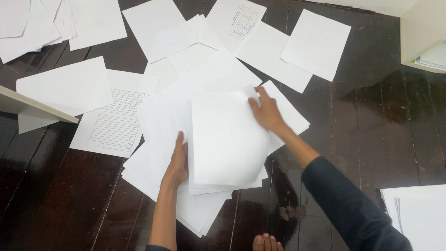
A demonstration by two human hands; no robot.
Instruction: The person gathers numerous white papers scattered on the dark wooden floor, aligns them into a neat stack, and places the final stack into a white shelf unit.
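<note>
A stack of white paper sheets (227,139) lies in front of me on the dark wooden floor (371,121). My left hand (177,161) grips the stack's left edge, thumb on top. My right hand (265,110) presses on the stack's upper right corner, fingers curled over the edge of the top sheet. More loose white sheets (195,211) fan out beneath the stack.
Loose sheets lie scattered over the floor: a form with a printed grid (116,125) at left, blank sheets (316,44) at back right. A pale board edge (32,108) juts in at left. Another paper pile (418,216) sits at lower right. My toes (267,242) show at the bottom.
</note>
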